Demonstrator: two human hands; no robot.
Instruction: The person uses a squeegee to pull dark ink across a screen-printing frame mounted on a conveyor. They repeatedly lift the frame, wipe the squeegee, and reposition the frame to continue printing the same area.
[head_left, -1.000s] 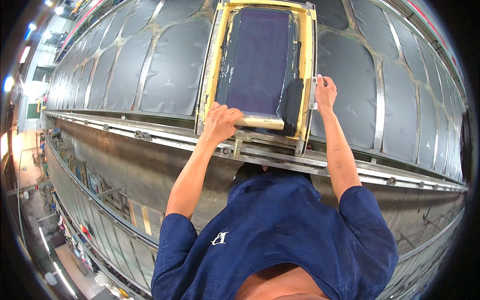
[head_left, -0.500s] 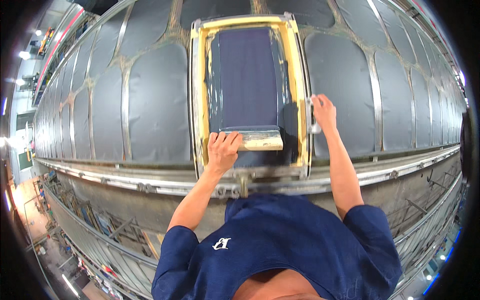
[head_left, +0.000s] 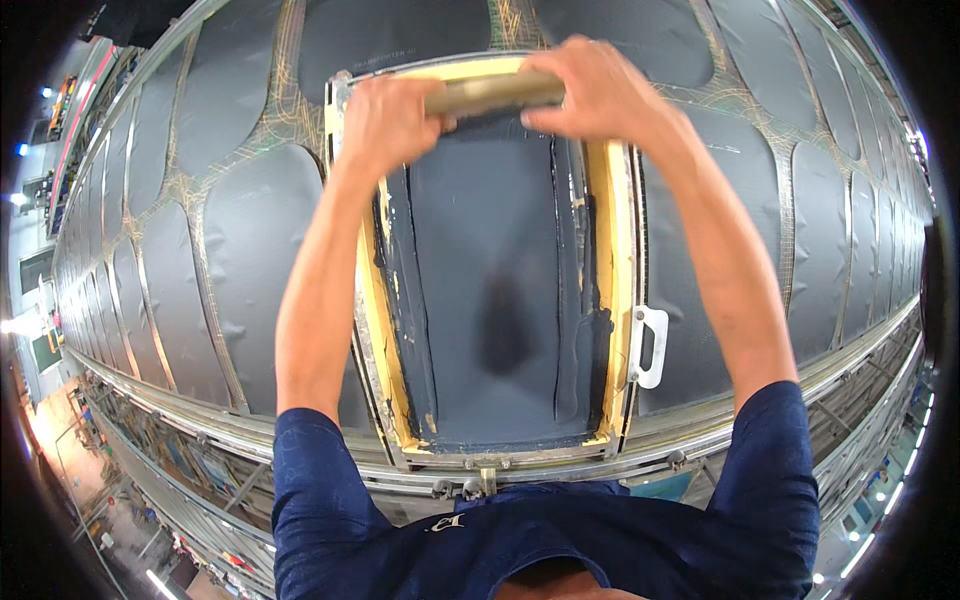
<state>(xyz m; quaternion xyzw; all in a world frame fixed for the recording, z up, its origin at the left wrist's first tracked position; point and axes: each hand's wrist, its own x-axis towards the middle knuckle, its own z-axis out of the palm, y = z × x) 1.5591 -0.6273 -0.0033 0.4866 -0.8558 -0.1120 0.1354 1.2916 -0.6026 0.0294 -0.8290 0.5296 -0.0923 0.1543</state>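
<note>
A screen printing frame (head_left: 620,250), edged with yellow tape, lies in front of me on the long table. At its far end my left hand (head_left: 388,122) and my right hand (head_left: 592,88) grip a squeegee (head_left: 495,95) by its two ends, fingers wrapped round it. The squeegee lies crosswise and is slightly blurred; its lower edge and contact with the mesh are hard to make out. Below it stretches the dark grey mesh (head_left: 480,220), with dark, wet-looking ink (head_left: 590,370) along the sides. A white handle (head_left: 652,347) on the frame's right side is free of my hands.
Dark panels (head_left: 255,240) with shiny strips between them cover the long table on both sides of the frame. A metal rail (head_left: 720,437) runs along the near edge. Lower left, beyond the table, shelving and equipment (head_left: 150,450) stand in the workshop.
The squeegee has gone from the frame's near end to its far end. My right hand has left the white handle and joined my left on the squeegee. The frame appears lower in view.
</note>
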